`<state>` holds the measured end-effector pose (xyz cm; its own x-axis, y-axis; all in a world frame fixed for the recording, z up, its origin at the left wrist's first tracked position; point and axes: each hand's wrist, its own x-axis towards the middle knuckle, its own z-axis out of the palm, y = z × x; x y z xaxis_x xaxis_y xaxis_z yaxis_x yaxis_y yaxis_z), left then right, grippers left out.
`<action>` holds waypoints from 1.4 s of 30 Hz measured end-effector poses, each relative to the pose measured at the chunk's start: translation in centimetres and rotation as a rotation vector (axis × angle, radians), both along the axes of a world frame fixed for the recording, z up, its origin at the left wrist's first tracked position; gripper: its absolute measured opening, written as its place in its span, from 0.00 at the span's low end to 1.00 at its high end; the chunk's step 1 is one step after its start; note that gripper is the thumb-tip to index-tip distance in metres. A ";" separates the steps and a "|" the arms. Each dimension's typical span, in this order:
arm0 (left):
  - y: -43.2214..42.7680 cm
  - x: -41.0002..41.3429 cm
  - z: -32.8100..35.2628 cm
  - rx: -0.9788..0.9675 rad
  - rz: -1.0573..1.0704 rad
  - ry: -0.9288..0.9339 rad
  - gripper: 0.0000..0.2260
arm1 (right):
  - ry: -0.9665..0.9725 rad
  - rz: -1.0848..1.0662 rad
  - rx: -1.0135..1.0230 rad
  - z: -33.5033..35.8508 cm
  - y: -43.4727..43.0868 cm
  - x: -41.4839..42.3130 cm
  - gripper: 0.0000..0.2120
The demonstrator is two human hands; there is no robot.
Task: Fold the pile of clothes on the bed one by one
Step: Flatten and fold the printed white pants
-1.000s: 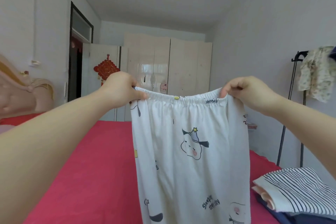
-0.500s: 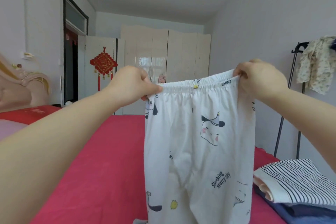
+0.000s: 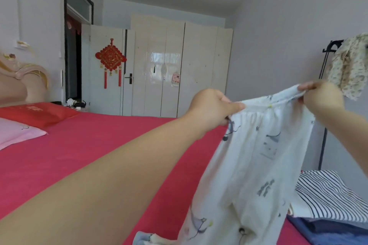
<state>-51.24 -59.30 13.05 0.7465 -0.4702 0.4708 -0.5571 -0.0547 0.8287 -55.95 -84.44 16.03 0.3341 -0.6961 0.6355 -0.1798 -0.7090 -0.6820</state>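
Both hands, left hand (image 3: 211, 107) and right hand (image 3: 322, 98), pinch white printed trousers (image 3: 249, 165) at the waistband, held aloft above the bed (image 3: 89, 155). Likely next: lay flat, fold.

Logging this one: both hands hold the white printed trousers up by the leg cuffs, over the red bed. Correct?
Not quite. The head view shows the left hand and right hand gripping the white printed trousers by the elastic waistband, not the leg cuffs; the legs hang down over the red bed.
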 end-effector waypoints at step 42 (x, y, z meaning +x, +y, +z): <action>34.9 9.0 -40.3 0.466 0.951 0.635 0.11 | 0.886 1.341 -0.308 -37.4 46.6 25.6 0.35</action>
<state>-42.21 -24.38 -27.26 0.9184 0.3588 -0.1666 0.3594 -0.5806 0.7306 -30.35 -37.88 -21.41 0.8743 0.4849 -0.0205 0.4053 -0.7527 -0.5189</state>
